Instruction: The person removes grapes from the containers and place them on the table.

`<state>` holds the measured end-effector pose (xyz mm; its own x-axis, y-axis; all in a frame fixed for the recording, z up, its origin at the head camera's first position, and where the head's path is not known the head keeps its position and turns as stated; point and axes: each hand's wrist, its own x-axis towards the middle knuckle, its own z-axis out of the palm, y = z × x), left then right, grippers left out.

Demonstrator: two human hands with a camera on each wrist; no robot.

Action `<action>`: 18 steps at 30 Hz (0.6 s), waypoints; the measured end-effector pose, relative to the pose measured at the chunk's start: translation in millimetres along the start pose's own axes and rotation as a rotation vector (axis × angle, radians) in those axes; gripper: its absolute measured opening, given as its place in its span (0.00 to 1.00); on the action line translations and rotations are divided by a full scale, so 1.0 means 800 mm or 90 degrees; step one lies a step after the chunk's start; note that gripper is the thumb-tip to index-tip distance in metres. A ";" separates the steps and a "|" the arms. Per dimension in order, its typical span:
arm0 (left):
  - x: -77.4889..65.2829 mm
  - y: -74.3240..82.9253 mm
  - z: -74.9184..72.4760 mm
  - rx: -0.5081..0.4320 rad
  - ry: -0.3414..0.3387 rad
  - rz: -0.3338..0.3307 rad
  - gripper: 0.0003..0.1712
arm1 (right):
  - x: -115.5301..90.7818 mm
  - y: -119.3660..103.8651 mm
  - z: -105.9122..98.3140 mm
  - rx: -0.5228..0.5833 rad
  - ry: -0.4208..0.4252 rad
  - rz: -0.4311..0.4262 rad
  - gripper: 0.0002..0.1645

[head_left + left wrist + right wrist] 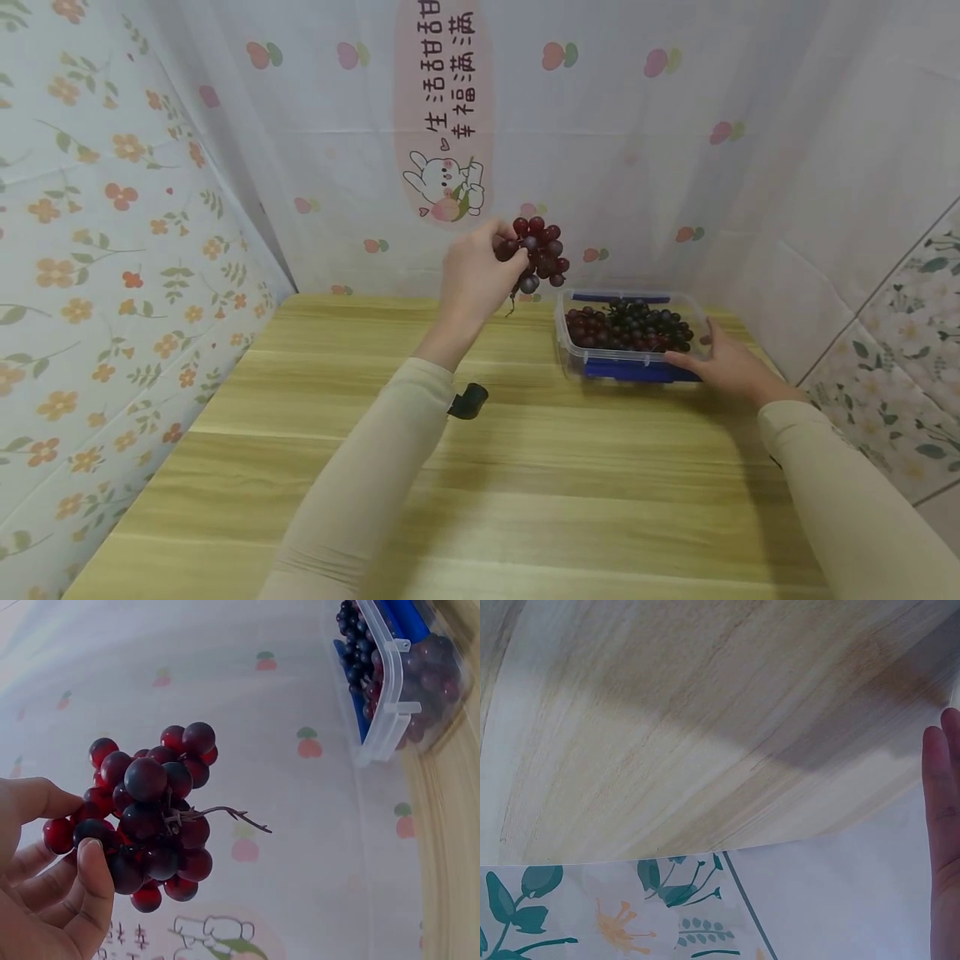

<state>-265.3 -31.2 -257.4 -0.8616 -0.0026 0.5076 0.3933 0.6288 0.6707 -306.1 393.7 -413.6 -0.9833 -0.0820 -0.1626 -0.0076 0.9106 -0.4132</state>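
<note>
In the head view my left hand (480,271) is raised above the back edge of the table, holding a bunch of dark red grapes (543,258). The left wrist view shows thumb and fingers pinching grapes (142,817) at the bunch's side, with a thin brown stem sticking out. At the back right stands a clear plastic container (573,362) with blue clips, holding red grapes (588,329) and dark, nearly black grapes (645,317). My right hand (723,362) rests against its right end, thumb at the front corner. Straight fingers (941,780) show in the right wrist view.
The wood-grain table (600,500) reaches back to a white curtain (315,150) printed with fruit, a rabbit and writing. Flowered cloth (97,250) hangs at left; a pale patterned panel (900,375) borders the right side. A black strap piece (470,402) shows beside the left sleeve.
</note>
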 end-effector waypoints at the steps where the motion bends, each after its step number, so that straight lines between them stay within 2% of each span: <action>1: -0.003 -0.003 -0.002 -0.001 0.005 0.000 0.08 | 0.000 0.000 0.000 0.001 -0.001 0.001 0.80; 12: -0.035 -0.041 -0.027 -0.034 0.075 -0.046 0.09 | 0.005 0.002 -0.001 0.006 -0.001 -0.005 0.80; 18: -0.050 -0.062 -0.039 -0.026 0.119 -0.063 0.10 | 0.005 0.007 0.002 0.011 -0.003 -0.008 0.78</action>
<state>-240.4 -86.4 -294.0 -0.8239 -0.2094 0.5266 0.3249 0.5867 0.7417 -309.6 398.0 -417.7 -0.9823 -0.0948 -0.1615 -0.0163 0.9024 -0.4306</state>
